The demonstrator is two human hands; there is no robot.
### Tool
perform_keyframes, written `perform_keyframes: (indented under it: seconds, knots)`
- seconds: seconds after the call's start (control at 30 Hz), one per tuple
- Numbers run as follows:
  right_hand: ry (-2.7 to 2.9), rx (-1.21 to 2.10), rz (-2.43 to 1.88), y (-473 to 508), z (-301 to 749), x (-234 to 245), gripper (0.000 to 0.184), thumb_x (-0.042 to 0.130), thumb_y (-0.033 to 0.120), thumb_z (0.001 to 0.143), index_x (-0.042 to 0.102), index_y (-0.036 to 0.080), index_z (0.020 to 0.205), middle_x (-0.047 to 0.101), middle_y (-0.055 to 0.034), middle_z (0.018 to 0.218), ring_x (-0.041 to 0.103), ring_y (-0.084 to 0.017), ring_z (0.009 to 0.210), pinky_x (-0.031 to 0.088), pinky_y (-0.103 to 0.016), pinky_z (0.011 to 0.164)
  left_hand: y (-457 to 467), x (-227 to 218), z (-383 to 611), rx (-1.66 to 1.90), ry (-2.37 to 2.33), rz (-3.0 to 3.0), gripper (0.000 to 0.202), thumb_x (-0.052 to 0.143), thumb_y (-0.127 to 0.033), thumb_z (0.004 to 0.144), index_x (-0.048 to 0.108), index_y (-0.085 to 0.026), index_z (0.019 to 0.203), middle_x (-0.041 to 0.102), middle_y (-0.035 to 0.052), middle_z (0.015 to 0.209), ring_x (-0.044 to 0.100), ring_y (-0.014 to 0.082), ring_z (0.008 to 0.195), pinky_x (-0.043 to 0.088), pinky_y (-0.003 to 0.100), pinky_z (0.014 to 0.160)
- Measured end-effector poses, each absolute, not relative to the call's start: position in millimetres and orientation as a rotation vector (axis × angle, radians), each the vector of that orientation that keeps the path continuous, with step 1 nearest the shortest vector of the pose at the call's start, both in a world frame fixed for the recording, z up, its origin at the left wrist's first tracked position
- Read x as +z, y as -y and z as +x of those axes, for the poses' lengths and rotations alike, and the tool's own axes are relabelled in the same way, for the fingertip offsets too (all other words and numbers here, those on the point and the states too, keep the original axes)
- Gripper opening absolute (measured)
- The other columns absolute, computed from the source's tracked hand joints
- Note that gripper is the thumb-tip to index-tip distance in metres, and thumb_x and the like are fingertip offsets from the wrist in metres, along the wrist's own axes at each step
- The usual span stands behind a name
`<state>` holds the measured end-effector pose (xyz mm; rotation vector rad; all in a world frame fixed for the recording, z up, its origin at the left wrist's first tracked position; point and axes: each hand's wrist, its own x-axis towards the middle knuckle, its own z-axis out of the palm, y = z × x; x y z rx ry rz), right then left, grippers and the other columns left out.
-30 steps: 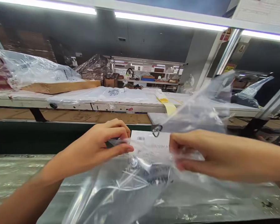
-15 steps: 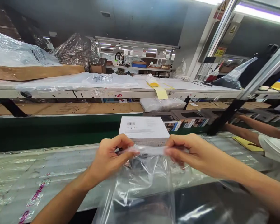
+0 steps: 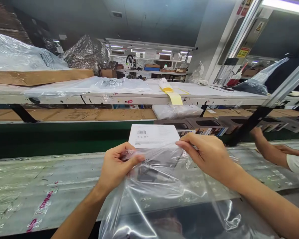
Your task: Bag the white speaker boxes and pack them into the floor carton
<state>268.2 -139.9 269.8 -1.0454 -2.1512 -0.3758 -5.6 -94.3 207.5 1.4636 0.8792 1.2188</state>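
Observation:
A clear plastic bag [image 3: 159,196] hangs between my two hands toward the bottom of the head view. My left hand [image 3: 121,166] pinches the left side of its top edge, thumb over the film. At the upper right edge of the bag, my right hand [image 3: 206,154] has thumb and forefinger closed on the film. Just beyond the bag stands a box with a white printed face [image 3: 153,136] and a barcode. Its lower grey part shows through the film, and I cannot tell whether any of it is inside the bag.
Several grey boxes [image 3: 209,123] line the green belt [image 3: 64,137] at right. A co-worker's hands [image 3: 271,149] are near them. A metal post [image 3: 254,119] rises at right. Behind runs a white shelf [image 3: 139,99] with a yellow paper strip [image 3: 174,98] and plastic sheets.
My right hand has pulled the bag's top edge up and outward, spreading the film wider. My left hand keeps its pinch. The co-worker's arms have shifted at right.

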Motion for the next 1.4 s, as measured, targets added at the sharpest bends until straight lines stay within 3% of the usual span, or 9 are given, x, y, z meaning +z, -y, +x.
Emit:
perform_keyframes:
  seconds: [0.23,0.47,0.57,0.67,0.8,0.97,1.17,1.33,1.4]
  knots:
    - [2.103,0.856,-1.197,142.2,278.9,282.2,0.014,0.069,0.033,0.102,0.063,0.023,0.095,0.066,0.0024,0.082,0.06,-0.012,0.068,0.049,-0.022,0.062,90.9,207.2,-16.9,1.303,-0.657,1.49,0.021,0.091,-0.025,0.078,0.071,-0.019,0.08,0.076,0.0019,0.086,0.073,0.0149,0.076,0.06,0.02,0.068]
    - [2.277,0.533,-1.412,139.5,287.0,278.7,0.04,0.059,0.048,0.108,0.075,0.021,0.083,0.07,0.0,0.071,0.06,-0.015,0.064,0.043,-0.027,0.062,91.6,213.9,-18.7,1.362,-0.957,1.497,0.013,0.084,-0.027,0.08,0.075,-0.019,0.076,0.065,-0.0028,0.056,0.059,0.0123,0.046,0.046,0.02,0.046]
    - [2.387,0.479,-1.269,144.0,284.1,279.2,0.036,0.051,0.04,0.113,0.079,0.022,0.1,0.081,-0.0034,0.094,0.073,-0.017,0.082,0.051,-0.027,0.075,93.3,207.0,-16.3,1.435,-0.965,1.573,0.032,0.079,-0.028,0.083,0.061,-0.019,0.058,0.051,-0.0059,0.048,0.043,0.0076,0.044,0.034,0.019,0.045]
    - [2.298,0.223,-1.225,148.6,283.8,279.1,0.025,0.053,0.032,0.112,0.077,0.023,0.114,0.082,-0.0028,0.098,0.076,-0.016,0.086,0.051,-0.025,0.076,95.3,195.8,-17.9,1.472,-0.916,1.629,0.034,0.076,-0.031,0.092,0.062,-0.019,0.064,0.05,-0.0058,0.053,0.041,0.0079,0.048,0.031,0.02,0.047]
    - [2.143,0.067,-1.346,149.2,286.6,278.1,0.032,0.051,0.036,0.114,0.073,0.022,0.094,0.06,0.007,0.051,0.052,-0.011,0.045,0.037,-0.026,0.052,96.1,187.7,-25.5,1.389,-0.83,1.741,0.015,0.069,-0.032,0.103,0.082,-0.025,0.104,0.063,-0.0029,0.069,0.054,0.0106,0.059,0.04,0.021,0.056]
    - [2.174,0.259,-1.001,153.7,280.1,270.8,0.044,0.056,0.043,0.113,0.075,0.021,0.079,0.071,-0.006,0.094,0.069,-0.016,0.085,0.051,-0.026,0.075,97.2,186.8,-25.5,1.468,-0.452,1.467,0.041,0.084,-0.044,0.091,0.065,-0.018,0.066,0.064,0.0046,0.091,0.065,0.0198,0.092,0.055,0.027,0.079]
    - [1.852,1.058,-0.872,170.9,279.3,257.4,0.051,0.065,0.064,0.103,0.06,0.022,0.075,0.056,0.006,0.056,0.051,-0.01,0.047,0.043,-0.023,0.051,103.6,156.8,-22.2,1.128,-0.076,0.94,0.044,0.077,-0.039,0.096,0.046,-0.022,0.07,0.03,-0.0093,0.052,0.023,0.0057,0.038,0.035,0.02,0.044]
    - [2.379,1.443,-0.953,170.6,324.1,253.0,0.044,0.081,0.061,0.092,0.072,0.021,0.075,0.08,-0.0095,0.084,0.077,-0.027,0.1,0.059,-0.04,0.09,100.6,125.3,-67.0,0.792,-0.349,1.042,0.042,0.075,-0.058,0.095,0.067,-0.02,0.079,0.03,-0.0089,0.045,0.019,0.0049,0.037,0.022,0.02,0.04]
    - [2.146,1.496,-0.933,169.2,336.7,236.2,0.04,0.078,0.058,0.096,0.068,0.022,0.08,0.076,-0.0067,0.076,0.079,-0.027,0.09,0.06,-0.039,0.082,99.6,124.5,-78.3,0.587,-0.497,1.163,0.042,0.077,-0.059,0.093,0.071,-0.018,0.085,0.038,-0.0066,0.049,0.026,0.0049,0.038,0.023,0.019,0.04]
